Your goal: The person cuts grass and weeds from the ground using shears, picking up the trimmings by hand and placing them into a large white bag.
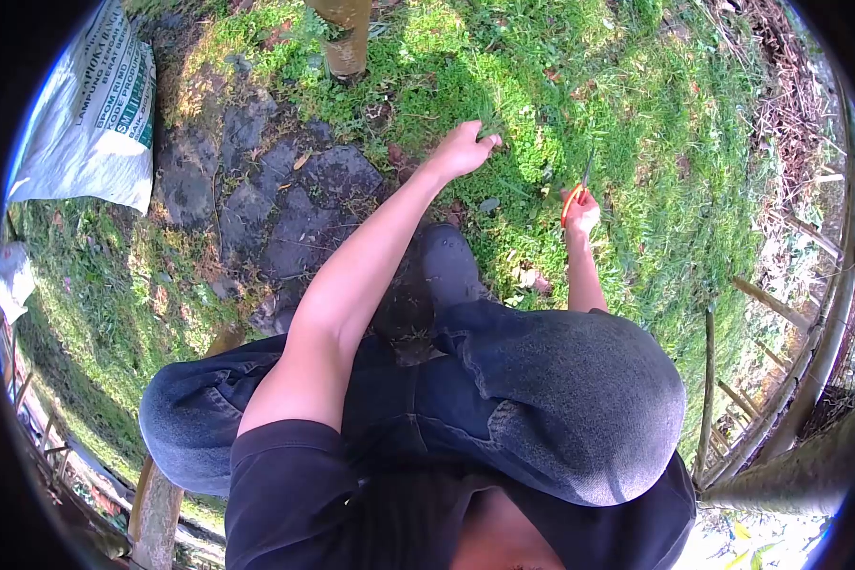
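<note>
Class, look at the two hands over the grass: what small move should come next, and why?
Probably bring the scissors in the right hand across to the grass that the left hand pinches. The blades point up and stand apart from that hand, so nothing lies between them.

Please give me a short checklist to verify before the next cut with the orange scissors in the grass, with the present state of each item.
1. Right hand holds the orange scissors firmly: ok, fingers are closed around the handles.
2. Left hand grips the grass: ok, the fingertips pinch a tuft.
3. Left fingers are apart from the blades: ok, a clear gap of grass lies between the hands.
4. Blades open or closed: cannot tell, too small.
5. Shoe is away from the scissors: ok, it rests nearer the stone slabs.
</note>
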Demonstrator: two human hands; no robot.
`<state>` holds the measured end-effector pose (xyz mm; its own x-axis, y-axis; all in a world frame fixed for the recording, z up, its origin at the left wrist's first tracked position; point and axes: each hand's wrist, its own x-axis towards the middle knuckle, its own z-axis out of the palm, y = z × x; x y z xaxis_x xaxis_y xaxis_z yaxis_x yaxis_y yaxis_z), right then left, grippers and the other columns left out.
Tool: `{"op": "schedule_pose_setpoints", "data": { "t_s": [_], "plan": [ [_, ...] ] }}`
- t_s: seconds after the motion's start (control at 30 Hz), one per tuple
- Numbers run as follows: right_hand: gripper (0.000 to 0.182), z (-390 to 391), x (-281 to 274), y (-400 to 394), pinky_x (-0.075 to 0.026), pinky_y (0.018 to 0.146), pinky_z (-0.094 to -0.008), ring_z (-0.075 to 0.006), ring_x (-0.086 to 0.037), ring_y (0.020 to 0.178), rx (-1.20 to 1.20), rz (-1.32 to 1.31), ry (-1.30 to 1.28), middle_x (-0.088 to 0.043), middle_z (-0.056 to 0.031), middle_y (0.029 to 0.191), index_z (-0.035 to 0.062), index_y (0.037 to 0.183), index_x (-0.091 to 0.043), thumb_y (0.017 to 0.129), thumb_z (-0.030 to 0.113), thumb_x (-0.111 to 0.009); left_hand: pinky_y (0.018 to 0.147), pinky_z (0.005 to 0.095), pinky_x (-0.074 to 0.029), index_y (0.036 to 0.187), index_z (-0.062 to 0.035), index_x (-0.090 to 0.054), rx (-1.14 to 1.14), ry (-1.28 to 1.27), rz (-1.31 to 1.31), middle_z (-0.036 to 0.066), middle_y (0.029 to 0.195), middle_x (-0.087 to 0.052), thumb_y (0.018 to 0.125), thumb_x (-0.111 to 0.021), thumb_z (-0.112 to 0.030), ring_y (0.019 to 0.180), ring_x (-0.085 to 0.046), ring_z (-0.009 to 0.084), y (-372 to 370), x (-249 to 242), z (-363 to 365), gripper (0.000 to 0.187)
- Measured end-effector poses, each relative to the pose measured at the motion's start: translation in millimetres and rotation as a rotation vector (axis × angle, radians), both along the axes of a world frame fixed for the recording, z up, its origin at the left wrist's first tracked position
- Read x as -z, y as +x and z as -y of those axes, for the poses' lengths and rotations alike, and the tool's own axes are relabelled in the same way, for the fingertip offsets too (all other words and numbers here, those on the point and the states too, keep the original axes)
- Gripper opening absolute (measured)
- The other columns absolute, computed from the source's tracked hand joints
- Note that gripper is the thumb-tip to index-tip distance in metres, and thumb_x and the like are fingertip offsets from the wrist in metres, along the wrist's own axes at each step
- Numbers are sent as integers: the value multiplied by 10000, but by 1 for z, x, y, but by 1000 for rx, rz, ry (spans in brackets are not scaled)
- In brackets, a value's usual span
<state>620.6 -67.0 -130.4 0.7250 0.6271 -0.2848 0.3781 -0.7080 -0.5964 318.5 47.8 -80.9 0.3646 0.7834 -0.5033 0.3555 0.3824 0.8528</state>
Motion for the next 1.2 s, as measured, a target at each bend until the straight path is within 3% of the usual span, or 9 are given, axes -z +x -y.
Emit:
{"op": "schedule_pose_setpoints", "data": {
  "t_s": [0.23, 0.33, 0.4, 0.53, 0.7, 0.87, 0.97, 1.17, 1.2],
  "plan": [
    [196, 11, -5, 6, -437, 553, -293, -96, -514, 588, 81, -20, 81, -636, -14, 691, 39, 802, -669, 791, 142, -835, 771, 338, -468, 1125, -30, -669, 28, -9, -24, 68, 904, -679, 1013, -565, -262, 806, -603, 159, 11, -1, -2, 277],
    [174, 23, -3, 10, -476, 573, -276, -99, -581, 617, 38, -98, 52, -692, -36, 766, 29, 895, -690, 806, 119, -810, 1002, 447, -453, 1269, 22, -590, 111, -120, 23, 251, 1246, -642, 983, -604, -369, 1181, -618, 361, 12, -8, -6, 485],
    [218, 38, 1, 11, -500, 588, -272, -106, -623, 641, 62, -342, 178, -722, -52, 813, 21, 933, -696, 793, 134, -820, 1025, 444, -445, 1282, 40, -579, 105, -85, 13, 256, 1289, -620, 983, -603, -366, 1214, -600, 364, 20, -5, -4, 505],
    [290, 53, -8, 4, -518, 641, -267, -114, -659, 702, -49, -235, 64, -737, -61, 846, 14, 970, -706, 765, 165, -845, 1052, 436, -431, 1296, 59, -566, 131, -29, -43, 262, 1329, -595, 982, -600, -355, 1249, -577, 366, 34, -6, -2, 521],
    [359, 63, -32, -33, -503, 573, -292, -139, -630, 563, 43, -291, 12, -709, -89, 775, 8, 964, -646, 808, 266, -842, 1013, 448, -453, 1275, 66, -574, 137, -52, -30, 274, 1274, -623, 979, -600, -348, 1187, -614, 378, 37, -6, -4, 509],
    [333, 74, -8, -38, -507, 592, -299, -127, -609, 589, -21, -249, -30, -678, -55, 741, 31, 922, -673, 785, 271, -858, 990, 457, -462, 1258, 66, -583, 89, -22, -24, 277, 1222, -648, 979, -601, -365, 1146, -635, 385, 28, 0, -5, 514],
    [313, 68, -9, -44, -510, 637, -300, -121, -597, 634, -162, -82, 2, -675, -24, 749, 56, 861, -708, 749, 293, -880, 758, 346, -471, 1063, -9, -656, 8, 65, -54, 78, 859, -672, 996, -595, -287, 783, -602, 167, 32, 29, -3, 293],
    [315, 61, 4, -44, -497, 637, -303, -122, -582, 637, -183, -70, -94, -669, -25, 744, 69, 869, -687, 736, 285, -873, 763, 342, -474, 1082, -37, -672, 25, 20, -58, 70, 869, -676, 1000, -576, -283, 789, -609, 168, 25, 2, -3, 276],
    [313, 60, 5, -44, -497, 636, -303, -121, -582, 636, -187, -67, -92, -668, -24, 743, 70, 872, -683, 738, 282, -870, 840, 378, -469, 1133, -25, -654, 43, -4, -45, 129, 978, -673, 993, -585, -313, 911, -617, 234, 23, -1, -4, 328]
  ]
}}
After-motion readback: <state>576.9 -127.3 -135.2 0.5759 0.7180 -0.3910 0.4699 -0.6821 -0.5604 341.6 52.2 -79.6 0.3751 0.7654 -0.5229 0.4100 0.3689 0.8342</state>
